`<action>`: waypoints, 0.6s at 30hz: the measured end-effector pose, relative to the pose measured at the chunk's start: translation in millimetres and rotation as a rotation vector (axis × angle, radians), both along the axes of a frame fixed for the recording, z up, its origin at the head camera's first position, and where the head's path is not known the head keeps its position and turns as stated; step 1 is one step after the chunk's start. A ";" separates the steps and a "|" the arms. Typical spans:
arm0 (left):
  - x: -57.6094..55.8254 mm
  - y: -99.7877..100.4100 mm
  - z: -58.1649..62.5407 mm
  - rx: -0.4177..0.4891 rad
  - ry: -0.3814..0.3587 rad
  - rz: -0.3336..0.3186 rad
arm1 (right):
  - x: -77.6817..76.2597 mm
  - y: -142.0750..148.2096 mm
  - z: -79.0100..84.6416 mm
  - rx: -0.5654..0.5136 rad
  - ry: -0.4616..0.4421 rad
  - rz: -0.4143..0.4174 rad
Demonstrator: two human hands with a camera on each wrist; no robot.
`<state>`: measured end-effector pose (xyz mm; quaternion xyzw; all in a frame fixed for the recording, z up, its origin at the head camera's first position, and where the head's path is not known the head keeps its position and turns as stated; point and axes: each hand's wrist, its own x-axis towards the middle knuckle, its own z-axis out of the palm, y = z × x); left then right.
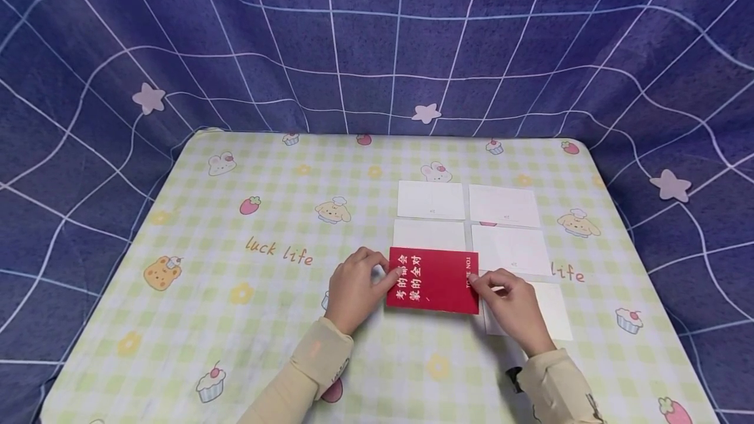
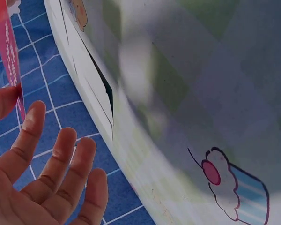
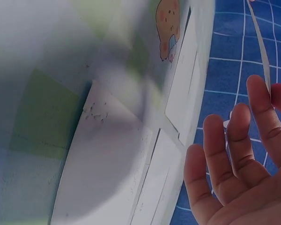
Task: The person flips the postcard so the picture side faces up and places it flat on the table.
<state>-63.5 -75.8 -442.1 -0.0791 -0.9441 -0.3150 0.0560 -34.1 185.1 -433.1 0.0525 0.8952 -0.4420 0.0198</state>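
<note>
A red card (image 1: 436,290) with white Chinese characters is held level between both hands, overlapping the white cards in the head view. My left hand (image 1: 356,290) pinches its left end between thumb and index finger. At the opposite end, my right hand (image 1: 514,307) does the same. The left wrist view catches the red card (image 2: 8,51) from the side, raised off the table, with the other left fingers spread loosely. In the right wrist view the card's thin pale edge (image 3: 263,51) runs into the right thumb and index finger.
Several white cards lie in two columns, among them the back left one (image 1: 431,200), the back right one (image 1: 504,205) and the front right one (image 1: 554,313). A checked cloth (image 1: 194,326) with cartoon prints covers the table. Blue grid curtains (image 1: 365,38) surround it.
</note>
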 end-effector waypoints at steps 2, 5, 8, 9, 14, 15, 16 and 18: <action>0.0 -0.9 -0.1 -0.003 0.001 0.004 | -0.2 -1.0 0.1 0.005 0.013 0.012; 0.1 -2.8 0.4 -0.008 0.011 0.008 | -0.8 -2.9 0.3 0.017 0.027 0.027; -0.2 -5.1 0.5 -0.018 0.025 0.013 | -1.9 -5.3 0.4 0.025 0.042 0.040; -0.2 -6.0 0.7 -0.022 0.028 0.015 | -2.4 -6.3 0.3 0.026 0.048 0.044; -0.7 -12.4 0.6 -0.035 0.034 0.028 | -4.8 -13.2 0.6 0.019 0.082 0.069; -0.9 -14.0 0.3 -0.035 0.034 0.029 | -5.1 -14.8 0.9 0.020 0.088 0.074; -1.0 -15.7 0.0 -0.037 0.033 0.030 | -5.5 -16.5 1.3 0.021 0.095 0.080; -1.0 -19.1 0.3 -0.041 0.030 0.035 | -6.3 -19.9 1.8 0.019 0.103 0.091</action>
